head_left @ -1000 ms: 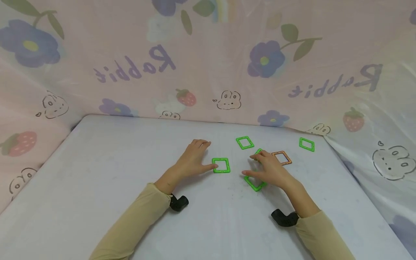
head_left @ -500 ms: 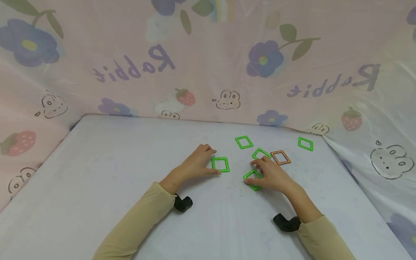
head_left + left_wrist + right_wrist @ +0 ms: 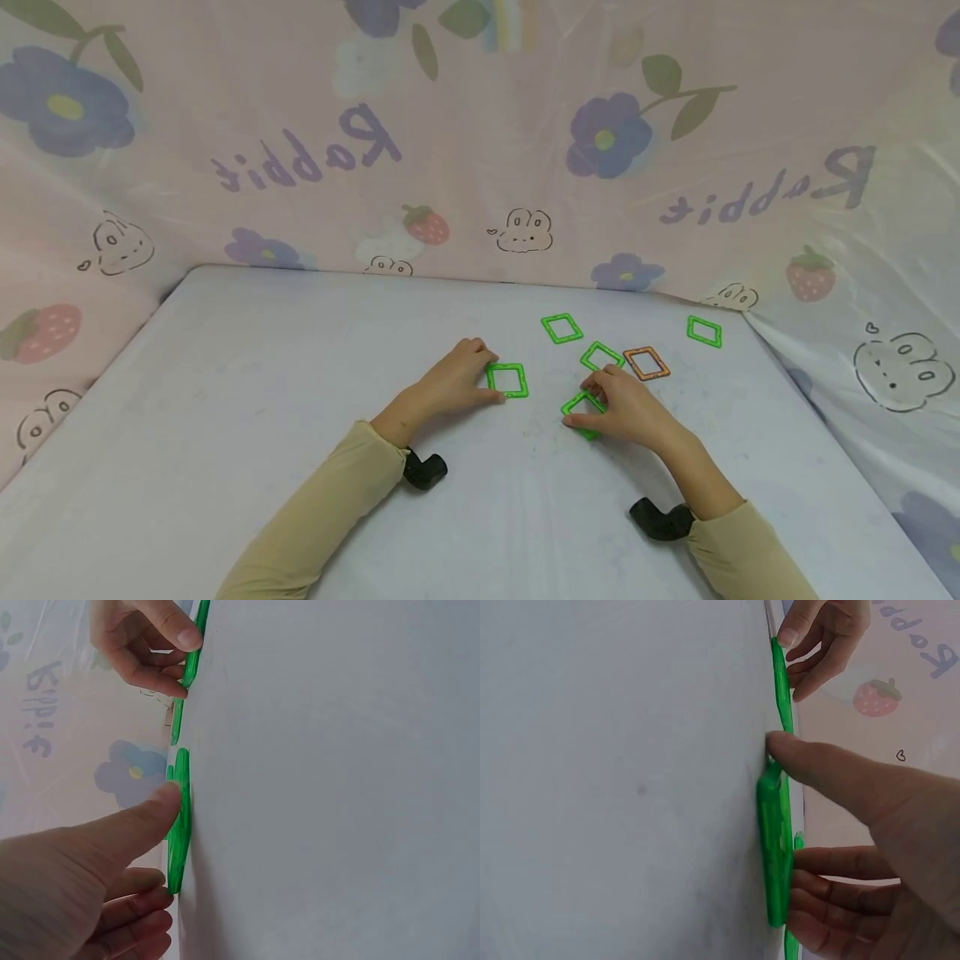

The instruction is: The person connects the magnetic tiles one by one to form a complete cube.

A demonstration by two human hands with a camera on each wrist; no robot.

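Note:
In the head view my left hand holds a green square magnetic tile, an open frame, by its left side. The thumb lies at its near edge and the fingers at its far left corner. To the right, my right hand grips a second green square magnetic tile, turned cornerwise, between thumb and fingers. The right wrist view shows this tile with the thumb at one end and fingertips at the other. Both tiles lie low over the white table, a short gap between them.
Behind the right hand lie a green tile and an orange tile side by side. Another green tile sits farther back, and one more green tile near the right edge. A printed curtain rises behind the white table.
My left hand has moved slightly right and nearer, its thumb and fingers coming onto its tile. The right hand has come down and closed on the near green tile, uncovering the one behind.

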